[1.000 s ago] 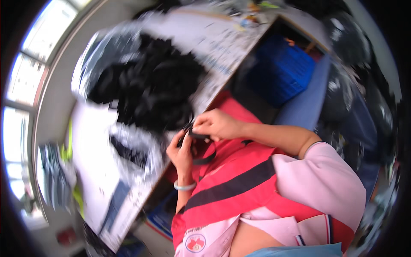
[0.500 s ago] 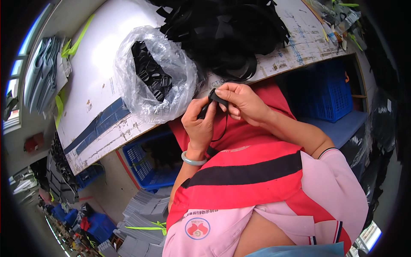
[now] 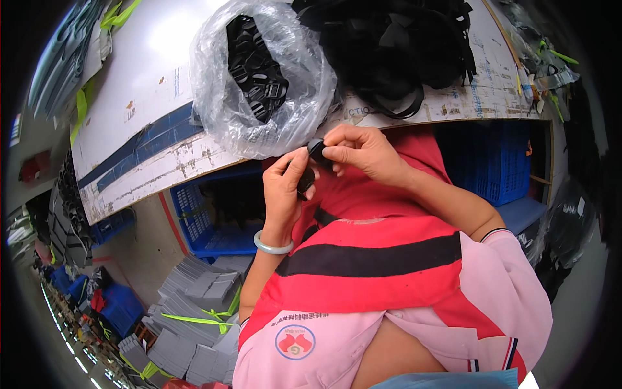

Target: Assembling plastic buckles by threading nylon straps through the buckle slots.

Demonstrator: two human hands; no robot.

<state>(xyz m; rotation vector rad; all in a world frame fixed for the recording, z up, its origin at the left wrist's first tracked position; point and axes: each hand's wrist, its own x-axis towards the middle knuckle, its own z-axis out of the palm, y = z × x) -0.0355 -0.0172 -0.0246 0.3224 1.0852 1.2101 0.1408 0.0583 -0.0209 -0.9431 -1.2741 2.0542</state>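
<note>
Close to the table's front edge, both my hands meet over a short black webbing strap (image 3: pixel 316 150), bent into a fold. My left hand (image 3: pixel 282 188) is closed, thumb and forefinger at the strap's left side. A dark piece (image 3: pixel 306 183) shows in its curled lower fingers, too hidden to tell whether strap or buckle. From the right, my right hand (image 3: pixel 370 154) pinches the strap between thumb and fingers. Just beyond the left hand, a clear plastic bag (image 3: pixel 217 107) stands with its mouth open, full of black plastic buckles (image 3: pixel 259 81).
Black straps (image 3: pixel 395 52) lie heaped on the worn white table (image 3: pixel 149 155), beyond my right hand. Blue crates (image 3: pixel 210 240) sit under the tabletop on both sides. Stacked grey sheets (image 3: pixel 194 285) are at lower left, and plastic wrapping (image 3: pixel 551 78) lies at far right.
The view has shifted, so the bag and table sit higher and further right. My left hand has turned more upright, and the strap end that hung below the hands no longer shows.
</note>
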